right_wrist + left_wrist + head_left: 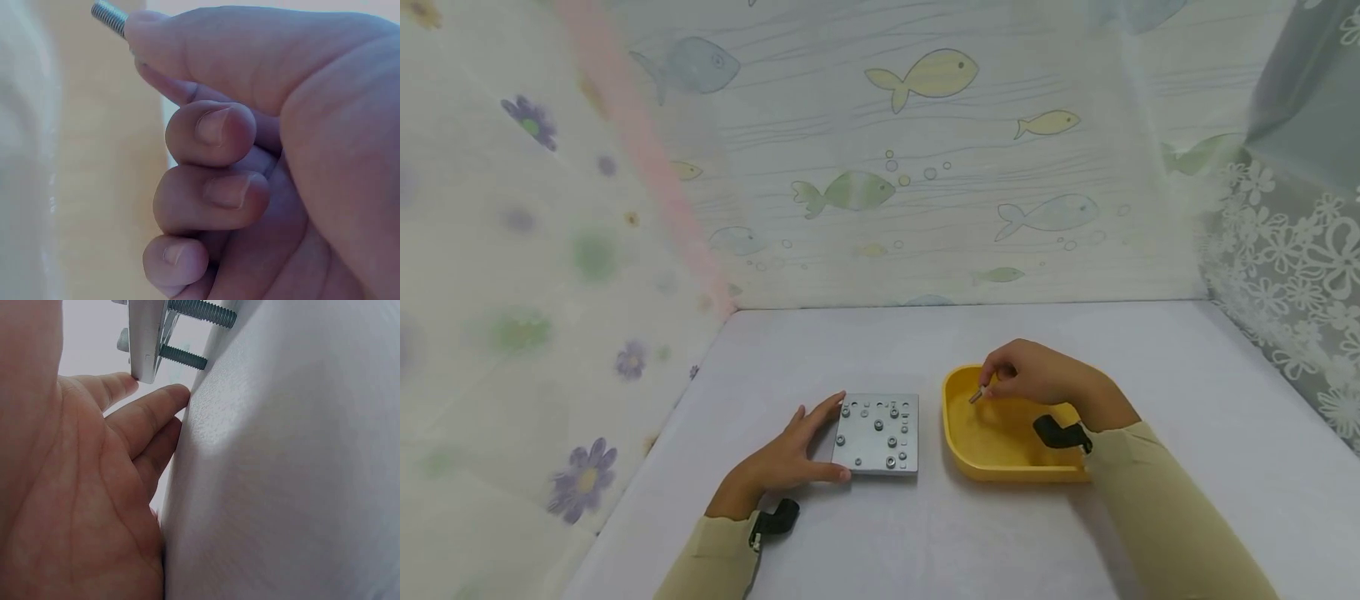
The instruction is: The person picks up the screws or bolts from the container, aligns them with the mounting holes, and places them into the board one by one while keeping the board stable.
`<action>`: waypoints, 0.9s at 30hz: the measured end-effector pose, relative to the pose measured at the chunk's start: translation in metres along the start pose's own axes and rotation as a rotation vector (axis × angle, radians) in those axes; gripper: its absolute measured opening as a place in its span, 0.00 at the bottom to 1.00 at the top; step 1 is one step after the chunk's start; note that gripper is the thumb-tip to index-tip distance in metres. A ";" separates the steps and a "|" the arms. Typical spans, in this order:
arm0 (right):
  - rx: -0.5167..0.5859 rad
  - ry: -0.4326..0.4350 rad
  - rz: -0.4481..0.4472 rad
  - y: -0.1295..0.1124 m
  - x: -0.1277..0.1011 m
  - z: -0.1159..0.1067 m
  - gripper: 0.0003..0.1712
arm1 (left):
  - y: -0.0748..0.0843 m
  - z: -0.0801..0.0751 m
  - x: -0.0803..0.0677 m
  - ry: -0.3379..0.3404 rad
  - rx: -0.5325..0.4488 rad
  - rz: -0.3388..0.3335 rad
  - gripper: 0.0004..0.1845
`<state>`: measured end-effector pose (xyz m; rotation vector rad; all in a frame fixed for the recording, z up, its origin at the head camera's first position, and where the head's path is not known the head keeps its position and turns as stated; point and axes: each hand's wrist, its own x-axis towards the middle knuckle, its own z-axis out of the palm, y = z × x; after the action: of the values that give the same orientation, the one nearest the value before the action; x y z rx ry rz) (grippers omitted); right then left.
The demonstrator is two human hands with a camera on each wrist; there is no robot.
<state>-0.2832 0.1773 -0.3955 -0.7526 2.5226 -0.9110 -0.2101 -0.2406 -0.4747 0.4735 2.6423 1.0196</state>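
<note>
Over the yellow tray [958,442], my right hand [1037,379] pinched a small, stiff, slippery-looking bolt [976,396] mid-shank, my left hand [786,458] lying flat-fingered against the metal plate [877,434].

Head view looks forward and down over the table [925,542]. Wrist views sit close. Left wrist shares the plate [877,433] edge [147,337]; right shares the screw [976,396] [107,15].

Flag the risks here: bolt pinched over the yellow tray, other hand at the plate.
1. The right hand holds the bolt only by a fingertip grip near one end; it could slip back into the yellow tray.
2. The metal plate seems to stand raised on bolts already through it, and the left hand only touches its edge, so pressing a bolt in might tip or slide it.
</note>
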 end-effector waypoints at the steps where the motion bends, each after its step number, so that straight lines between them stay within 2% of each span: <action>1: 0.002 0.007 0.004 -0.002 0.000 -0.001 0.03 | 0.000 0.000 0.000 0.001 -0.002 0.003 0.64; 5: 0.010 0.061 -0.014 -0.012 0.000 -0.004 0.05 | -0.001 0.000 0.000 0.003 0.002 0.008 0.64; 12: 0.006 0.228 -0.092 -0.027 0.001 -0.002 0.05 | -0.002 0.002 0.002 0.006 0.010 0.014 0.64; 17: 0.038 0.312 -0.129 -0.040 0.003 0.000 0.05 | -0.001 0.002 0.002 0.006 0.010 0.006 0.64; 22: 0.078 0.368 -0.146 -0.055 0.007 0.002 0.04 | -0.001 0.002 0.002 0.006 0.015 -0.006 0.64; 27: 0.122 0.380 -0.167 -0.068 0.010 0.009 0.04 | -0.002 0.001 0.002 -0.001 0.011 0.012 0.64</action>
<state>-0.2624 0.1224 -0.3581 -0.8262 2.7187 -1.3656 -0.2116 -0.2407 -0.4774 0.4932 2.6492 1.0084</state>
